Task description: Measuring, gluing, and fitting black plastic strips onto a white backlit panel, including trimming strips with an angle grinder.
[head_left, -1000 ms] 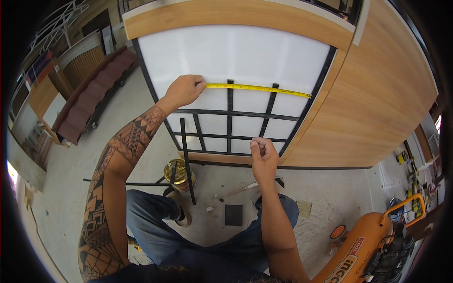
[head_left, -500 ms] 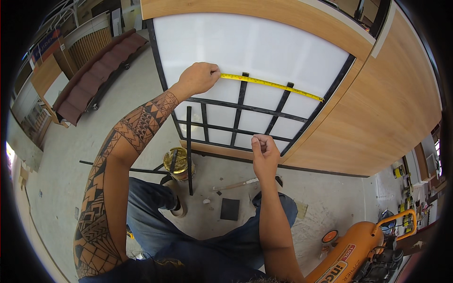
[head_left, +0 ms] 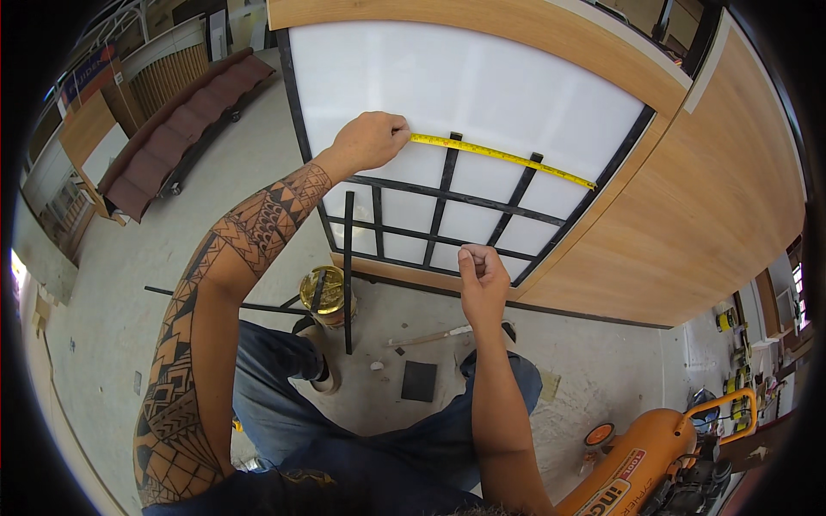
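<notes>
Yellow tape (head_left: 492, 152), extending right from my pinching left hand (head_left: 370, 140), could skew if that pinch slips; whether my curled right hand (head_left: 484, 281) holds anything, I cannot tell.

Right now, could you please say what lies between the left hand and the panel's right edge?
The head view shows the yellow measuring tape, crossing two black strips.
</notes>
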Demonstrator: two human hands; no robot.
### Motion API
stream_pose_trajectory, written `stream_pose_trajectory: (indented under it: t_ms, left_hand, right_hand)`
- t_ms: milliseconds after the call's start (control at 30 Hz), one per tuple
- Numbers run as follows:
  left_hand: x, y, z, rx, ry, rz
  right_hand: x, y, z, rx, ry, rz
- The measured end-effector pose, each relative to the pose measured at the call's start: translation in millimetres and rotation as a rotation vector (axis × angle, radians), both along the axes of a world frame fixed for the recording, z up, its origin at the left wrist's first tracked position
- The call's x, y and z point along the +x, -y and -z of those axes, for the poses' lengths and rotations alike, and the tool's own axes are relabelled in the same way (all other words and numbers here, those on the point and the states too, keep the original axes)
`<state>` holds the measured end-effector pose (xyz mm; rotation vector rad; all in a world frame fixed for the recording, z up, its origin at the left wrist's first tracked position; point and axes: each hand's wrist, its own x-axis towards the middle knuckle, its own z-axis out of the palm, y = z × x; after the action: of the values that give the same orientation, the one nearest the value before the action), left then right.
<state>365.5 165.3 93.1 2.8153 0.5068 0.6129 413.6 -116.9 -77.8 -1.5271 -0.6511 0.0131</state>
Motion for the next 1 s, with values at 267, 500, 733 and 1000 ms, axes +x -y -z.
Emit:
stream_pose_trajectory:
  t_ms: [267, 500, 733, 1000]
  left_hand:
    - [-72.9, 5.7, 57.2, -0.429, -0.121, 0.194]
    - [-142.2, 91.5, 244.3, -1.036, -0.629, 0.358]
    - [-196.8, 164.4, 446.2, -1.208, -1.059, 0.496]
    - [-254.6, 220.4, 588.4, -0.95, -1.132, 0.18]
  right_hand:
    - [-10.2, 16.2, -6.0, -0.035, -0.038, 0.027]
    - [-19.2, 24.5, -18.9, -0.149, 0.128, -0.197]
    - [-4.7, 31.9, -22.3, -0.154, 0.03, -0.074]
    - [1.1, 27.4, -12.7, -0.195, 0.014, -0.032]
